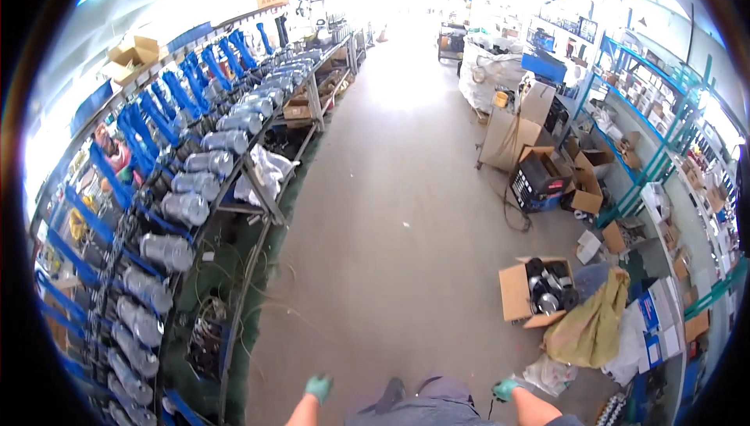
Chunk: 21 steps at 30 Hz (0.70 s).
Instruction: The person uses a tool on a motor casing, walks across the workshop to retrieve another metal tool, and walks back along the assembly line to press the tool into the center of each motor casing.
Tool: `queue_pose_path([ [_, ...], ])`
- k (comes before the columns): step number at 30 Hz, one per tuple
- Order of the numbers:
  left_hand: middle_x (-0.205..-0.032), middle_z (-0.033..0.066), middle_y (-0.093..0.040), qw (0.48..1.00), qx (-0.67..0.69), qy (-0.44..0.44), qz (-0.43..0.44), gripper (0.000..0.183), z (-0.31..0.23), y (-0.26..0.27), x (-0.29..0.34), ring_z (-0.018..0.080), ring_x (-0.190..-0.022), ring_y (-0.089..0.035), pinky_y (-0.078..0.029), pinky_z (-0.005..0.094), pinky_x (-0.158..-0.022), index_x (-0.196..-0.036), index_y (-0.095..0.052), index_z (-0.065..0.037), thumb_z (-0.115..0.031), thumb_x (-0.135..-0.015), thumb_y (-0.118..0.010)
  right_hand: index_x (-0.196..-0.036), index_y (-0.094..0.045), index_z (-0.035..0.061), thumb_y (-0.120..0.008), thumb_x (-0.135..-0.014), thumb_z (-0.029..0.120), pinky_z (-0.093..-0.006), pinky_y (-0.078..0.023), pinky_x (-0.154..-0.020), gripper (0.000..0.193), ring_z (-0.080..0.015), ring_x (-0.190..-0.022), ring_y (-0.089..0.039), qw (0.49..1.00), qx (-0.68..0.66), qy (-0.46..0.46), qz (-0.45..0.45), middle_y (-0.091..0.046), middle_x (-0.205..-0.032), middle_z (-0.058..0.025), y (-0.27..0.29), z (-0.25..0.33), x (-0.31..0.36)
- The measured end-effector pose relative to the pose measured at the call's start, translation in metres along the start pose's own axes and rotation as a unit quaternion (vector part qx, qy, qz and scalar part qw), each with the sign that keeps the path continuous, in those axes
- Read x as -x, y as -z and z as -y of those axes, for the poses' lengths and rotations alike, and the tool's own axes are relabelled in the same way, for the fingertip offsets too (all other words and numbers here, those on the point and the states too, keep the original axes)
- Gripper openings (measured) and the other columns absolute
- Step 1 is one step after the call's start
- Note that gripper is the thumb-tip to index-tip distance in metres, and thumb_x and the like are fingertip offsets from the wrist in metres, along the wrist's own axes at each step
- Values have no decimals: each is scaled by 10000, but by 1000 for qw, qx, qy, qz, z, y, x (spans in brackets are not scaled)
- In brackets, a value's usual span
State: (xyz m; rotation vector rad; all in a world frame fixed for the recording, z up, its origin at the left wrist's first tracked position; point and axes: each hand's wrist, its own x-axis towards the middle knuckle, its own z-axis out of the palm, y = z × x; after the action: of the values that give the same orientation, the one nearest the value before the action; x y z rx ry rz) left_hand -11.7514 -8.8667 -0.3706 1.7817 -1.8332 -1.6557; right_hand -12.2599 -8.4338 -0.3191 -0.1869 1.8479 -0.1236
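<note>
My left hand (319, 388), in a green glove, hangs low over the grey floor, near the foot of the left workbench. It is small in the head view, and how its fingers are set cannot be made out. My right hand (505, 389), gloved the same way, hangs on the other side of my body beside a clear plastic bag (550, 375). Its fingers look curled, and a thin dark strand (491, 408) dangles beneath them. What the strand belongs to is too small to tell. One dark shoe (391, 395) shows between my arms.
A long workbench at left carries a row of clear-wrapped cylindrical parts (167, 252) and blue straps (138, 141). On the right lie an open carton of dark round parts (547, 295), an olive sack (590, 324), a black box (537, 180) and blue-framed shelving (625, 102). The aisle floor (375, 215) runs between them.
</note>
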Motion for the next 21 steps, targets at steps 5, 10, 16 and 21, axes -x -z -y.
queue_pose_path([
  [5,-1010,26,-705,984,122,-122,34,321,-370,46,-173,98,-824,-614,-476,252,-676,-1221,-647,-47,-217,-961,-564,-1147,-618,32,-524,-954,183,-404,-592,-694,262,-298,-877,-703,945,-316,-81,2,-679,-1124,-137,98,107,-55],
  [10,-974,115,-713,999,25,-5,-38,343,-392,58,-355,182,-838,-652,-517,322,-739,-1145,-685,-50,-286,-918,-582,-1141,-689,106,-498,-941,224,-380,-554,-825,301,-226,-894,-709,948,312,46,32,-714,-1096,-76,245,232,-205],
  [16,-1050,141,-696,972,-134,180,74,363,-364,35,-425,226,-852,-662,-528,381,-744,-1183,-648,-54,-305,-965,-503,-1250,-612,90,-531,-885,242,-353,-541,-810,404,-241,-927,-688,977,-193,65,-57,-697,-1104,-121,455,617,-302],
  [21,-1049,132,-698,973,-77,195,93,347,-481,21,-588,218,-866,-668,-530,369,-746,-1194,-638,-46,-279,-969,-515,-1207,-648,96,-526,-917,280,-335,-530,-804,364,-193,-852,-678,953,-65,259,-140,-716,-981,-99,618,914,-281],
])
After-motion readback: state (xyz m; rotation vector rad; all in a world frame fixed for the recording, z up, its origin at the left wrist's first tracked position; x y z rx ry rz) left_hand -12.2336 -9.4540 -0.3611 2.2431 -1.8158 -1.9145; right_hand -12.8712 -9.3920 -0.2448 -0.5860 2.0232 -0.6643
